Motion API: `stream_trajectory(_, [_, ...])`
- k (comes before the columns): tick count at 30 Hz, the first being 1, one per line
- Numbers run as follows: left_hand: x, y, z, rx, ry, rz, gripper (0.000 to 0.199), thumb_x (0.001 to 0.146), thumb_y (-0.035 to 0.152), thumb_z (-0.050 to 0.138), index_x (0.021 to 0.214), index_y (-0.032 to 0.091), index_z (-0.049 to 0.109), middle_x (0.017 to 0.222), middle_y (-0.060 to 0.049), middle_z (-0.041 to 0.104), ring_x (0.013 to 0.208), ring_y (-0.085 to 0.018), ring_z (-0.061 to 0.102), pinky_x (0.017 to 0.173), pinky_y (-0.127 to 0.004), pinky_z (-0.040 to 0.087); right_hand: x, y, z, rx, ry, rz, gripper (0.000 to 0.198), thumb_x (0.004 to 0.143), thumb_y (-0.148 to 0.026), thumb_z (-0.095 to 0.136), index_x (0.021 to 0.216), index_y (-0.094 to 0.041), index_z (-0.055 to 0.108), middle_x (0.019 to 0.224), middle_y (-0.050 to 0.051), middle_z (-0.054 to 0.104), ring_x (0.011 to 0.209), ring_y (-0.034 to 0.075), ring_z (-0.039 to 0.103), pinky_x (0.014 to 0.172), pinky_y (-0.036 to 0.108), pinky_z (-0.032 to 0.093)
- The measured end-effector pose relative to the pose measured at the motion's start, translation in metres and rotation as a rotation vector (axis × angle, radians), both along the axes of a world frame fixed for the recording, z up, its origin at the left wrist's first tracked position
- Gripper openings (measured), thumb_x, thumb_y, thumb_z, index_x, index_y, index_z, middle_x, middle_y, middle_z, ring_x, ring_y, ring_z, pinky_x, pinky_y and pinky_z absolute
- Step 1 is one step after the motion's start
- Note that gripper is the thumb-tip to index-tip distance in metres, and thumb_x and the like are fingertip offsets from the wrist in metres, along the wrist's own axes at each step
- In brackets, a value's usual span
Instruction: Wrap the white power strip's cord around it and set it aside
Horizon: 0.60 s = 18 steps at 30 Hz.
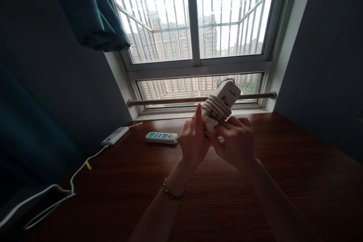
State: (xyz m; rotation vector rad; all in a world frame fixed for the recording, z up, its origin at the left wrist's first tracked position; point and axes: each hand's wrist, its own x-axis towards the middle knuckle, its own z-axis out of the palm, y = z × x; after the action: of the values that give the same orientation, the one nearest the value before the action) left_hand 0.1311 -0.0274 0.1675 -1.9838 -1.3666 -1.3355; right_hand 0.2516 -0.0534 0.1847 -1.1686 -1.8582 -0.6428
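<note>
A white Philips power strip (pixel 231 92) is held up and tilted above the desk, with its white cord (pixel 217 106) wound around it in several turns. My left hand (pixel 194 136) is closed around the strip's lower part, its thumb pointing up alongside. At the lower end of the coil is a pale plug (pixel 210 124). My right hand (pixel 235 138) is closed, its thumb and fingers pinching at the plug and the cord beside it. The exact fingertip contact is partly hidden.
On the brown wooden desk (pixel 136 181) lies a white power strip with blue socket faces (pixel 161 137). Farther left is another white strip (pixel 115 136) with a white cable (pixel 85 164) bearing a yellow tag. A horizontal rail (pixel 170 101) crosses the barred window behind.
</note>
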Motion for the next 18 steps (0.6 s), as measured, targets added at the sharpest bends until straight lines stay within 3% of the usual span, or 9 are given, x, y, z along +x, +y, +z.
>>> stream_trajectory(9, [0.010, -0.006, -0.002, 0.074, 0.030, 0.031, 0.060, 0.082, 0.024, 0.041, 0.135, 0.019, 0.015, 0.114, -0.007, 0.056, 0.085, -0.018, 0.054, 0.074, -0.027, 0.039, -0.008, 0.004, -0.013, 0.123, 0.189, -0.238, 0.030, 0.078, -0.041, 0.046, 0.063, -0.017, 0.056, 0.060, 0.002, 0.058, 0.058, 0.014, 0.050, 0.056, 0.026, 0.026])
stream_trajectory(14, [0.008, -0.007, 0.001, 0.040, 0.020, 0.055, 0.065, 0.079, 0.031, 0.046, 0.135, 0.019, 0.016, 0.114, -0.008, 0.056, 0.083, -0.019, 0.055, 0.073, -0.029, 0.039, -0.011, 0.004, -0.014, 0.041, 0.291, -0.154, 0.029, 0.078, -0.044, 0.047, 0.068, -0.018, 0.054, 0.066, 0.001, 0.058, 0.058, 0.013, 0.052, 0.052, 0.024, 0.028])
stream_trajectory(18, [0.004, -0.008, 0.005, 0.009, -0.004, 0.061, 0.074, 0.074, 0.037, 0.051, 0.135, 0.018, 0.014, 0.116, -0.008, 0.055, 0.085, -0.021, 0.055, 0.071, -0.029, 0.040, -0.011, 0.005, -0.016, 0.022, 0.514, -0.111, 0.039, 0.072, -0.051, 0.051, 0.091, -0.017, 0.045, 0.083, 0.003, 0.056, 0.052, 0.010, 0.051, 0.046, 0.023, 0.032])
